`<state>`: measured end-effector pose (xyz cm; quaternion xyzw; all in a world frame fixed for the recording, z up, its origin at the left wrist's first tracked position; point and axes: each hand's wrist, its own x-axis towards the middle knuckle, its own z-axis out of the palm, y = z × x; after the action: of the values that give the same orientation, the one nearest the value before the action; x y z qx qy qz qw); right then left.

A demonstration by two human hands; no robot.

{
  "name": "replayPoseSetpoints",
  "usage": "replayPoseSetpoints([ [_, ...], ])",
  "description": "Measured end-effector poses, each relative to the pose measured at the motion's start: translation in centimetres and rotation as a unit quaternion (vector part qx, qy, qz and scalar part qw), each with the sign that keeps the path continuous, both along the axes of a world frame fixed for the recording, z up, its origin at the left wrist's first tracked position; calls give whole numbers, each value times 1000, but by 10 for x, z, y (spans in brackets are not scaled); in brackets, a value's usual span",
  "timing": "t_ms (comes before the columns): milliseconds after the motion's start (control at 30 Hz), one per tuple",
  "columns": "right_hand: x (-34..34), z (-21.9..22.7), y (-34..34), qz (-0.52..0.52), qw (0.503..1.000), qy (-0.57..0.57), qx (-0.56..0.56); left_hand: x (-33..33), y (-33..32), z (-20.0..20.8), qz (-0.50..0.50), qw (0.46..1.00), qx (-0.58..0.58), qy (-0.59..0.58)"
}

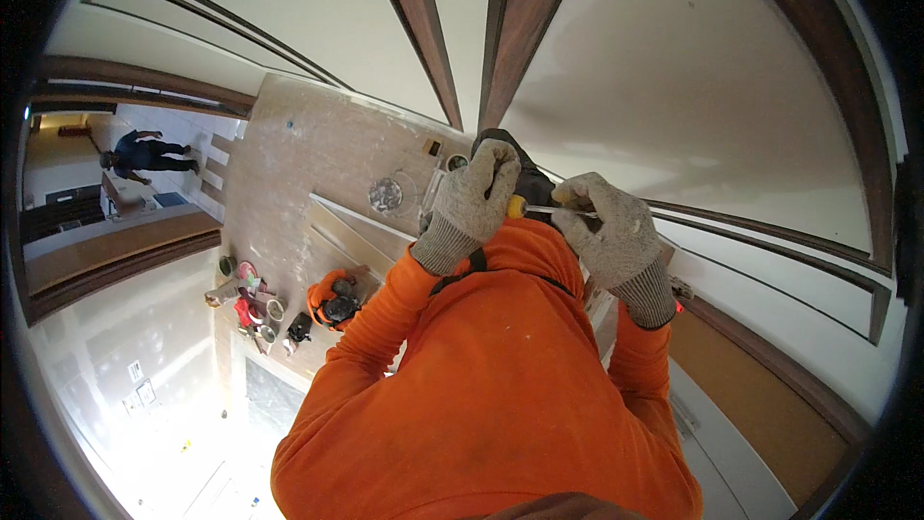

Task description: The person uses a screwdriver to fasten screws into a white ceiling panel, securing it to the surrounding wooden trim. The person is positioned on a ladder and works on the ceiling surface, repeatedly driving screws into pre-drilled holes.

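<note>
Both my hands wear grey knit work gloves and are raised in front of my orange-sleeved chest. My right hand (613,231) has its fingers curled around the thin metal shaft of what looks like a screwdriver (517,206). The tool's yellow handle points left and lies beside the fingertips of my left hand (474,195). That left hand is closed, fingers bent in toward the thumb; whatever it may hold is hidden. Beneath the hands, part of a dark garment or shoe (529,178) shows.
Dark wood door frames (539,0) and white panels rise ahead. Long boards (356,231) lie on the dusty floor, near a clear round container (386,195). A crouching person in orange (332,300) is at left beside scattered tools (255,313). Another person (149,154) stands beyond a doorway.
</note>
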<state>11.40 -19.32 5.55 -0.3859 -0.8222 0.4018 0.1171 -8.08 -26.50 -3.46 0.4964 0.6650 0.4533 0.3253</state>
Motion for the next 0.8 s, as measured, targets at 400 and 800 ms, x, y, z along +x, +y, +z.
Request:
replayPoseSetpoints([
  [400, -7, -18, -8, 51, 986, -59, 145, 12, 9, -5, -10, 999, 43, 17],
  [800, -24, -52, -26, -48, 985, 157, -56, 10, 25, 30, 40, 884, 106, -454],
])
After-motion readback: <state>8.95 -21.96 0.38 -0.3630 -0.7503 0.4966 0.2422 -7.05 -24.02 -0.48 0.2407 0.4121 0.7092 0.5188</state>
